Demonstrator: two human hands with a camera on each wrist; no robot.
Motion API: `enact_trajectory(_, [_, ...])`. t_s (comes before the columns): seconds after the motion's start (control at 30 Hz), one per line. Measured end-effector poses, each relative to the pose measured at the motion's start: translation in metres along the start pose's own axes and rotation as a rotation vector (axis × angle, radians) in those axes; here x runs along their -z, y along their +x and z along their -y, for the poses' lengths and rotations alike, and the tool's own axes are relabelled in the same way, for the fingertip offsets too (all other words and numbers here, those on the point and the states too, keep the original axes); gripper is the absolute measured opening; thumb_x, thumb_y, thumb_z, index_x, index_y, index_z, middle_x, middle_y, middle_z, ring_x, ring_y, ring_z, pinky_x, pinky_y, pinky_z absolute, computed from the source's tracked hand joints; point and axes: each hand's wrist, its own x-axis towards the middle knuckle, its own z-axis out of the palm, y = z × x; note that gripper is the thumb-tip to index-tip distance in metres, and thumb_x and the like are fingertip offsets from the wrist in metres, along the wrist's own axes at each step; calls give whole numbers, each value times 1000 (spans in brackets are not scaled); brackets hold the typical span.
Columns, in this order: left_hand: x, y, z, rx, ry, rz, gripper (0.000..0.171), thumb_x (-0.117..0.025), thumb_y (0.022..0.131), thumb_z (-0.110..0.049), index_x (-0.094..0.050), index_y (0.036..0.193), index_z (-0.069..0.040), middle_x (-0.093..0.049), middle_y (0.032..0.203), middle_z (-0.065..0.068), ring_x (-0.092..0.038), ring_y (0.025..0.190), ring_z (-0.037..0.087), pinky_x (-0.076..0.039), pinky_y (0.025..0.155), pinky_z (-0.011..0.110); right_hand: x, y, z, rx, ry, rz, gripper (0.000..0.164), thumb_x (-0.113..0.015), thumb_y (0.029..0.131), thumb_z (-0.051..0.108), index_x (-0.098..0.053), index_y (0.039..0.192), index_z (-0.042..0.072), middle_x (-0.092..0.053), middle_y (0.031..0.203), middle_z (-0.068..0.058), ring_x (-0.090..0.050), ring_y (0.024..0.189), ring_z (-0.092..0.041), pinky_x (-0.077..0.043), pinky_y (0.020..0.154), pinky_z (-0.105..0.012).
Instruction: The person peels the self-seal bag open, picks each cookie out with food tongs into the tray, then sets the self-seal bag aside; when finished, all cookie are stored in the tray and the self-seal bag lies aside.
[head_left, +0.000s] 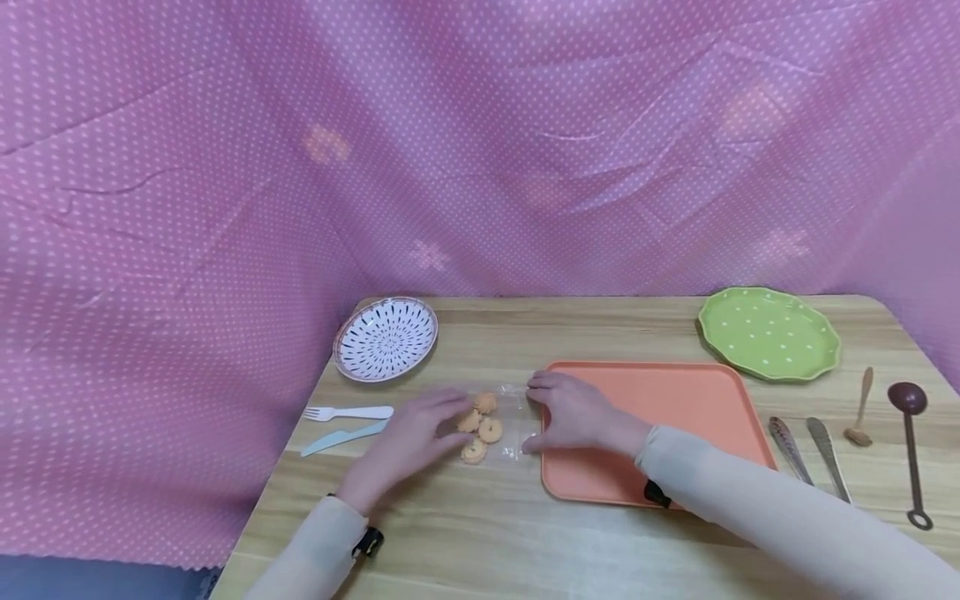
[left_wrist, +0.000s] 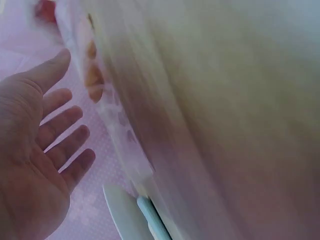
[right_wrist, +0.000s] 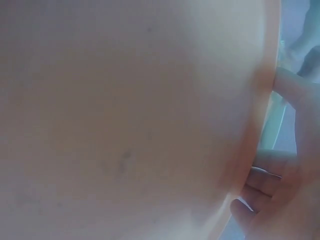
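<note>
A clear plastic bag (head_left: 512,423) with several round cookies (head_left: 490,430) lies between the two hands, left of the orange tray (head_left: 660,400). My left hand (head_left: 420,437) is beside the cookies at the bag's left side. In the left wrist view its fingers (left_wrist: 62,127) are spread and loosely bent, with nothing in the palm. Over the tray's left edge reaches my right hand (head_left: 573,410), thumb and fingers apart at the bag's right end. The right wrist view shows its fingers (right_wrist: 265,182) close to the tray's rim, gripping nothing.
At the left are a patterned plate (head_left: 386,340), a white fork (head_left: 348,412) and a light blue knife (head_left: 343,437). A green dotted plate (head_left: 768,333), two metal utensil handles (head_left: 825,446), a small wooden spoon (head_left: 860,421) and a brown ladle (head_left: 910,433) lie at the right.
</note>
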Motion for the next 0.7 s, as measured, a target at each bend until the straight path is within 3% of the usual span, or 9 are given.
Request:
enact_trajectory(0.2, [-7, 14, -1, -46, 32, 11, 51, -74, 87, -54, -70, 128, -24, -62, 146, 2, -56, 138, 24, -43, 120, 50, 1, -2, -3, -4, -3, -3, 94, -79, 69, 70, -62, 138, 9, -57, 151, -9, -48, 145, -30, -41, 122, -46])
enact_trajectory(0.43, [-8, 16, -2, -65, -40, -41, 30, -77, 87, -41, -77, 112, -24, -68, 138, 4, -61, 133, 27, -45, 117, 53, 1, -1, -2, 5, 2, -6, 94, -79, 69, 70, -62, 137, 8, -56, 151, -9, -47, 146, -31, -39, 124, -46])
enact_trajectory(0.7, [-10, 15, -2, -43, -88, -90, 17, -78, 89, -32, -80, 105, -26, -74, 127, -1, -68, 124, 22, -50, 114, 47, 0, -1, -3, 18, 13, -15, 95, -80, 68, 69, -62, 136, 6, -56, 151, -11, -47, 146, -32, -38, 124, -46])
